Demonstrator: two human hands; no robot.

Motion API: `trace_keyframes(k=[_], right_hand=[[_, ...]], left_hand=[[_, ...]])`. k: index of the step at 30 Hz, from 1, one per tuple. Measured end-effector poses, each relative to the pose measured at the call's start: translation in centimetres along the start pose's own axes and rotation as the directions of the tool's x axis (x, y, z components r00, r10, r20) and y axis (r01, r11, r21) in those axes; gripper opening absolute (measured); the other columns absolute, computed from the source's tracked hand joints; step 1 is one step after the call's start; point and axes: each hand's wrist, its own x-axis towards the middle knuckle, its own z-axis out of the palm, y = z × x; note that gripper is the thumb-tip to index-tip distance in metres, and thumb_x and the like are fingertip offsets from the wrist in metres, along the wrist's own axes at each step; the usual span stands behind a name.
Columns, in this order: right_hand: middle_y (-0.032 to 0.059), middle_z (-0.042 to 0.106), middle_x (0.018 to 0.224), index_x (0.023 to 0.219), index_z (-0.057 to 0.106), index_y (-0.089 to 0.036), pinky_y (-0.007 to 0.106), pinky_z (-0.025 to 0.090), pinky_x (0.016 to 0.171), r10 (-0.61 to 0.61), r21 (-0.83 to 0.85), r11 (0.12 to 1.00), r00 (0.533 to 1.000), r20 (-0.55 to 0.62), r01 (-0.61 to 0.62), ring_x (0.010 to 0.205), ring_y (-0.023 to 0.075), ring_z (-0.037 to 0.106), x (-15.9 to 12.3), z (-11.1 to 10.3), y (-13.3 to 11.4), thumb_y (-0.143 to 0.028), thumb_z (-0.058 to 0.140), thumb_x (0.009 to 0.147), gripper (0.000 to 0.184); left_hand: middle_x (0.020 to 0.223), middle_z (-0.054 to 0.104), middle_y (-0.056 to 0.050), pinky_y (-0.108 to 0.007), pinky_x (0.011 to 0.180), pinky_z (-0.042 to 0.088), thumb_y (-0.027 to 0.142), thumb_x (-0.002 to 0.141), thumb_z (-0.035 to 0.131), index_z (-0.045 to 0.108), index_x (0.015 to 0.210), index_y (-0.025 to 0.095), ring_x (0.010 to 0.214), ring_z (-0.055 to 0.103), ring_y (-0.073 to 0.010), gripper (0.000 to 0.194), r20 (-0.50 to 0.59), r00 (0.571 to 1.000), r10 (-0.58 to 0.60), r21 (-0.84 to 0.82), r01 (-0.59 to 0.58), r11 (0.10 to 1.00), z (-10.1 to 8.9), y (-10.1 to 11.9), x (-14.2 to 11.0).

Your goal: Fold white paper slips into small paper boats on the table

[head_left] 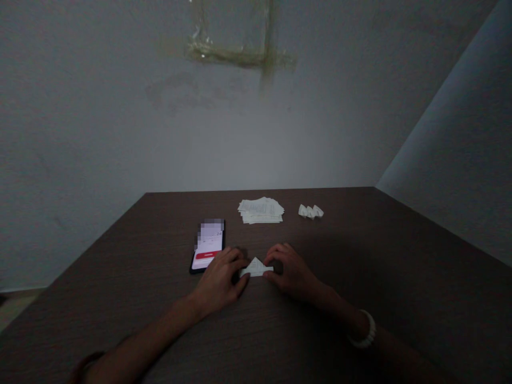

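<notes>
Between my hands, on the dark wooden table, lies a small folded paper (256, 266) with a triangular peak and a flat strip along its base. Faint print shows on its white surface. My left hand (224, 277) pinches its left end between thumb and fingers. At the opposite end, my right hand (288, 271) grips the strip the same way, fingertips curled in. A stack of printed paper slips (261, 210) sits farther back. To its right stand several small folded white paper pieces (311, 212) in a row.
A phone (208, 248) with a lit screen lies just beyond my left hand. The table (340, 298) runs up to a grey wall (256, 144) with brownish tape marks (240, 56). Another wall (460, 133) closes in on the right.
</notes>
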Motion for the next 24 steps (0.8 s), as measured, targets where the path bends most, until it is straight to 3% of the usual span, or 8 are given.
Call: trace_keyframes(k=[8,19,24], right_hand=[[0.0012,0.063,0.085,0.085,0.058,-0.018,0.031,0.04,0.077,-0.038,0.042,0.998,0.999,-0.021,0.039,0.081,0.0177,0.054,-0.1,0.1,-0.1,-0.009,0.072,0.071,0.022],[0.004,0.061,0.09,0.082,0.065,-0.019,0.032,0.039,0.079,-0.16,-0.135,0.978,0.987,0.005,0.159,0.087,0.019,0.052,-0.3,-0.5,-0.1,-0.011,0.066,0.077,0.009],[0.0013,0.067,0.088,0.085,0.066,-0.02,0.03,0.041,0.077,-0.234,-0.092,0.966,0.969,0.08,0.241,0.081,0.0163,0.055,-0.3,-0.8,0.6,-0.007,0.06,0.081,0.015]], left_hand=[[0.096,0.06,-0.006,-0.039,0.083,0.044,0.016,0.083,0.058,0.061,0.096,0.018,0.092,0.053,-0.0227,0.014,-0.05,0.998,0.039,-0.042,-0.041,0.998,0.2,-0.4,-0.3],[0.093,0.057,-0.007,-0.037,0.079,0.043,0.016,0.085,0.055,0.064,0.094,0.017,0.091,0.05,-0.0236,0.013,0.05,0.998,0.039,0.01,-0.04,0.999,-0.4,0.4,-0.2],[0.095,0.056,-0.008,-0.038,0.079,0.043,0.017,0.087,0.052,0.065,0.096,0.017,0.092,0.049,-0.0243,0.017,0.08,0.994,0.072,0.067,-0.078,0.995,-0.5,0.5,-0.3]])
